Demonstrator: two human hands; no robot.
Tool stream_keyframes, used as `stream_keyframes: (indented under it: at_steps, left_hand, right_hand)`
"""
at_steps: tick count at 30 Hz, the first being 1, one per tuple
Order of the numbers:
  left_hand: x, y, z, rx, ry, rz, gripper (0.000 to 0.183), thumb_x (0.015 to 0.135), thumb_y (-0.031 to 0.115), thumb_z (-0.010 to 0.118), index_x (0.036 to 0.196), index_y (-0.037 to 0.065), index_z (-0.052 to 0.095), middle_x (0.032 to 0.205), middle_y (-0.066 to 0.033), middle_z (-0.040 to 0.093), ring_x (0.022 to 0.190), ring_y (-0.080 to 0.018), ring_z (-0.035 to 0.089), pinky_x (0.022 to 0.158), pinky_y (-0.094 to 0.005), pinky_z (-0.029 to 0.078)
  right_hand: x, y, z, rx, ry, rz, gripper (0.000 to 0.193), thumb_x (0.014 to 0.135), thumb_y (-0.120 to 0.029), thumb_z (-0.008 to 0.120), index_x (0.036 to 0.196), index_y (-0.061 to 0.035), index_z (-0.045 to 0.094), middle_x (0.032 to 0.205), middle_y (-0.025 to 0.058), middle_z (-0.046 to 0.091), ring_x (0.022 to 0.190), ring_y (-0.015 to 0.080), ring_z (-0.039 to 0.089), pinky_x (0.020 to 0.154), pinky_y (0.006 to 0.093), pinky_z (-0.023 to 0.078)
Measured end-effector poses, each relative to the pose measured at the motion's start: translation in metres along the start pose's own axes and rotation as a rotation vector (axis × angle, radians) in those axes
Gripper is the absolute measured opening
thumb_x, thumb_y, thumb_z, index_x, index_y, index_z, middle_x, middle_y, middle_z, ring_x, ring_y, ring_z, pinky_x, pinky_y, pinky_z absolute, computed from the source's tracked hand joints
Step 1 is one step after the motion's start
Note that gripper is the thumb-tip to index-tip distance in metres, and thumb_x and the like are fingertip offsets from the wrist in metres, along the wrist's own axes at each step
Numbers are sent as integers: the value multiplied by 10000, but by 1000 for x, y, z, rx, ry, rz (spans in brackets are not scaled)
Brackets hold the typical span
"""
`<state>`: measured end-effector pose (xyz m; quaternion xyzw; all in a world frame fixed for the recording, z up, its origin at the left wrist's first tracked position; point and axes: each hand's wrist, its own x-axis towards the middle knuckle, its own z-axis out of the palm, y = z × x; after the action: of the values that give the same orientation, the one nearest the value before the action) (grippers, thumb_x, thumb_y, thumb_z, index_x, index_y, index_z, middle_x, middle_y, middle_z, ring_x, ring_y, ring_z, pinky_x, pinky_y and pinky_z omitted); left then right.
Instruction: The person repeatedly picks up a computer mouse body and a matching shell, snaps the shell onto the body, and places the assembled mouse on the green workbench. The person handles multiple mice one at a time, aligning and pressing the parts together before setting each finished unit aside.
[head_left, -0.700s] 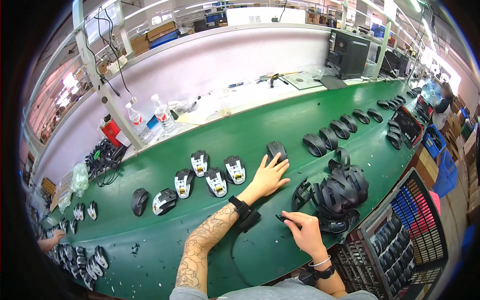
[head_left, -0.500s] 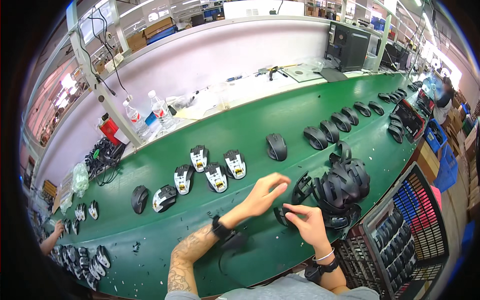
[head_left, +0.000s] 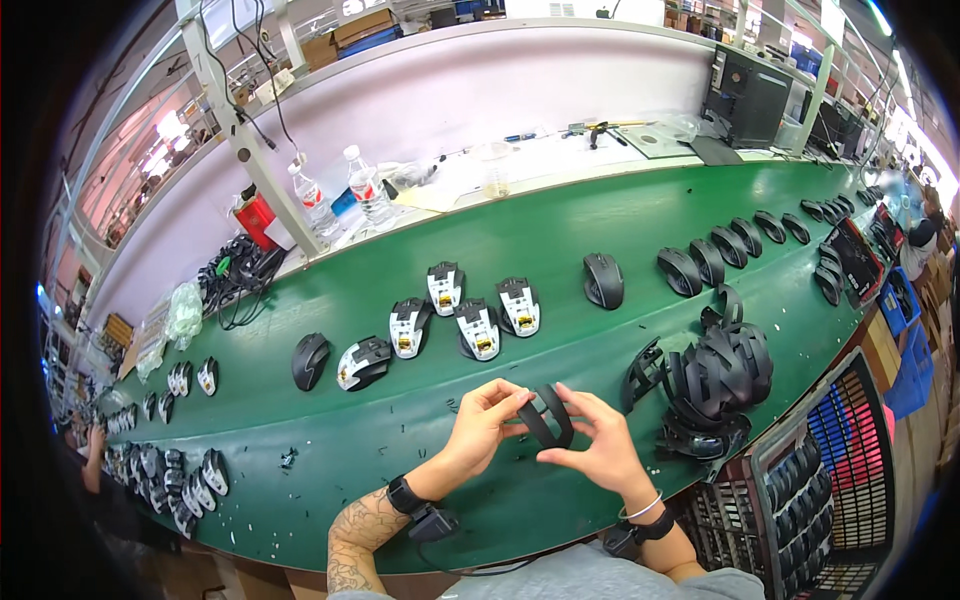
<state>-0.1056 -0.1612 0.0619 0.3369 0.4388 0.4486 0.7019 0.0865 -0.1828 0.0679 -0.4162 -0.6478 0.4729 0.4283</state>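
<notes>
Between my two hands is a curved black plastic mouse shell piece [head_left: 546, 418] with an opening through it, held above the green table. My left hand [head_left: 482, 428] pinches its left end between thumb and fingers. On its right side my right hand [head_left: 604, 446] grips the edge, thumb below and fingers above. Just right of my right hand lies a heap of similar black shell pieces [head_left: 718, 372], with one loose piece [head_left: 642, 374] at its left side. Beyond my hands stand several opened mice with white insides [head_left: 480, 331] and a closed black mouse [head_left: 310, 361].
A single black mouse [head_left: 604, 280] stands farther back, beside a row of black mice [head_left: 680, 271]. A black plastic crate [head_left: 860, 440] holding dark parts is at the right. Small screws [head_left: 288, 457] and several mouse parts [head_left: 190, 490] lie left. Bottles [head_left: 370, 188] stand at the back.
My left hand, empty before, has come to the shell piece and taken hold of it. My right hand has brought the piece leftward from beside the heap. The view has shifted.
</notes>
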Motion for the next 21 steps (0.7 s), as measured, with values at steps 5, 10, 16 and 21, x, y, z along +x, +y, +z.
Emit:
stream_keyframes:
  at_steps: [5,10,16,21]
  left_hand:
    - [-5,5,3,46,2,49,112,916,172,603,918,60,609,964,-34,632,884,-116,612,733,-310,544]
    - [20,24,3,92,-183,11,138,917,172,603,954,39,608,994,-26,617,904,-112,599,737,-305,549]
    - [154,40,-37,1514,368,742,739,765,493,694,1206,-73,517,1331,-230,425,1326,-376,297,1069,-410,318]
    - [207,33,-37,1598,246,507,935,671,670,662,1149,-127,564,1413,-270,329,1388,-427,91,1131,-515,102]
  right_hand:
    - [1,0,15,-108,80,-99,691,659,-26,794,1286,-21,501,1144,132,566,1046,242,597,881,344,524]
    - [6,-3,6,-84,183,-175,673,676,18,757,1293,-25,491,1156,146,563,1055,247,595,904,343,515]
    - [0,3,-4,-492,395,-299,544,696,-9,752,1208,-27,570,1198,190,557,1047,318,594,867,359,504]
    - [-8,3,-5,-466,478,-275,459,694,11,733,1135,-38,619,1186,189,556,1036,350,586,873,388,485]
